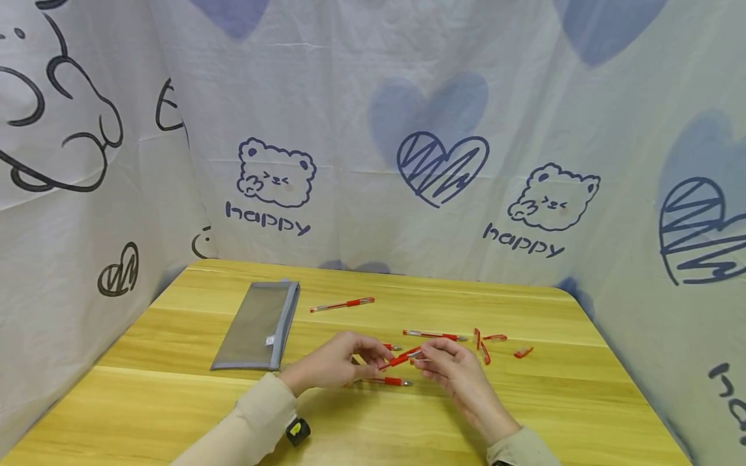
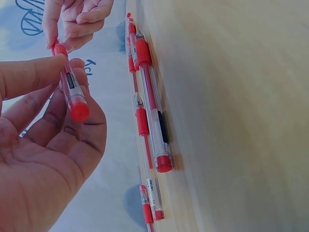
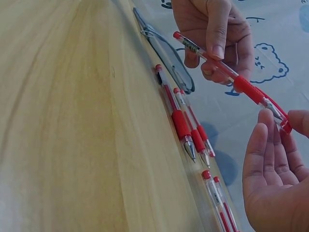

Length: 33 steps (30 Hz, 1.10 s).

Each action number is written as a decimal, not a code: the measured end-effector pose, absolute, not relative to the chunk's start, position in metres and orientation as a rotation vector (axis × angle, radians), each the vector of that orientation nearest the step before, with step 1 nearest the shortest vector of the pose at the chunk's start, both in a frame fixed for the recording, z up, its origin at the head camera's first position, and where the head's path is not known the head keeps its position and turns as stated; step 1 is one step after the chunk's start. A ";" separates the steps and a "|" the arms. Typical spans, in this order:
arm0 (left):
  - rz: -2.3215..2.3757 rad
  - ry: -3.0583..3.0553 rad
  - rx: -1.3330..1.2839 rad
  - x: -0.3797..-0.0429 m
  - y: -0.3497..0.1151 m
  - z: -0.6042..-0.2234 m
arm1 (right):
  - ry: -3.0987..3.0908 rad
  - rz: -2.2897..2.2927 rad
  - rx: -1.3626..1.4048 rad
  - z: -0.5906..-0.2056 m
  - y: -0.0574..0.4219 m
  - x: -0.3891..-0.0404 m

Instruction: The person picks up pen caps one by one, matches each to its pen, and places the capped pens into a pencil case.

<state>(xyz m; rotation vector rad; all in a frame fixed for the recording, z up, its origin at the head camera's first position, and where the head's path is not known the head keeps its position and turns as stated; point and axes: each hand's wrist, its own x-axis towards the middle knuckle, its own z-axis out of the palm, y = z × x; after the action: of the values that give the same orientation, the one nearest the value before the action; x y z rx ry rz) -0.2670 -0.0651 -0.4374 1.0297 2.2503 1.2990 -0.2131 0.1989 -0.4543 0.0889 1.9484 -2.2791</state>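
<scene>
My left hand (image 1: 335,362) holds a red gel pen (image 3: 248,89) by its clear barrel, between thumb and fingers, above the table. At the pen's tip end, my right hand (image 1: 460,382) pinches the red-clipped cap (image 3: 286,124) between thumb and fingers. The cap sits around the metal tip in the right wrist view. Below the hands lies an uncapped red pen (image 1: 393,382), its tip pointing right. Another pen (image 1: 392,347) lies just behind, partly hidden by the left hand. One more uncapped pen (image 1: 434,334) rests farther back.
Several loose red caps (image 1: 486,353) lie to the right of the hands. A grey zip pouch (image 1: 247,330) lies flat on the left of the wooden table (image 1: 553,414). Between pouch and hands, toward the back, is a red pen (image 1: 342,305). Printed curtains surround the table.
</scene>
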 end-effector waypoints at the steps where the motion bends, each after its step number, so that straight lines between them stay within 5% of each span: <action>1: 1.298 2.253 1.032 -0.267 -0.065 -0.438 | 1.952 -2.277 0.092 -0.455 0.199 -0.213; 33: 1.313 2.343 1.002 -0.267 -0.055 -0.443 | 1.984 -2.229 0.046 -0.457 0.198 -0.215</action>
<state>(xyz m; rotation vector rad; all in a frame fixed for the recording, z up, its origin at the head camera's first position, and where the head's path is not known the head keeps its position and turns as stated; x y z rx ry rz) -0.2672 -0.0549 -0.4427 1.0016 2.3433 1.3130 -0.2150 0.1984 -0.4565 0.0456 1.9835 -2.2291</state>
